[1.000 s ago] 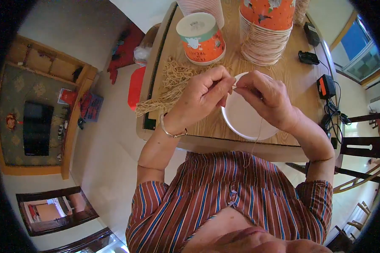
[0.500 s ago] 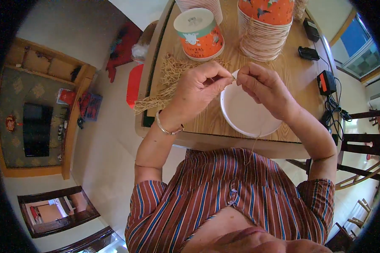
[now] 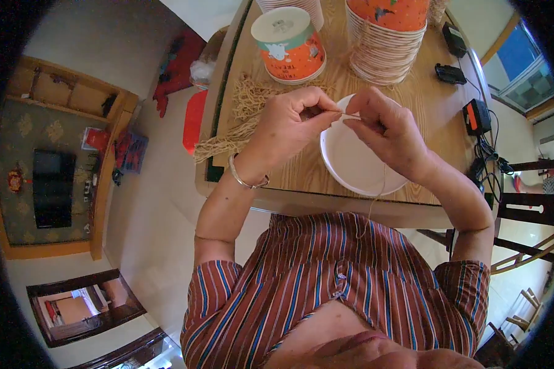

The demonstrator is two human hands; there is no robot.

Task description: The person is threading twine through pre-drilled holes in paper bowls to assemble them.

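My left hand [image 3: 292, 126] is closed in a pinch, thumb against forefinger, on a thin tan string [image 3: 381, 189]. Close beside it, my right hand [image 3: 393, 138] curls around the same string, its thumb and forefinger slightly apart at the tips. From under the right hand the string hangs over the rim and down toward my lap. Both hands are above a round white paper bucket [image 3: 354, 165], whose pale inside faces up near the table's front edge. A bundle of tan strings [image 3: 249, 104] lies by my left wrist.
On the wooden table [image 3: 301, 184], an orange and green paper bucket [image 3: 292, 55] stands upside down. Behind are a tall stack of buckets [image 3: 388, 46] with strings and another pale stack [image 3: 298, 9]. Black adapters [image 3: 476, 117] with cables line the right edge. A red stool [image 3: 195, 120] stands left.
My right hand's thumb and forefinger have parted a little, and a short stretch of string shows between the hands. The left hand keeps its pinch.
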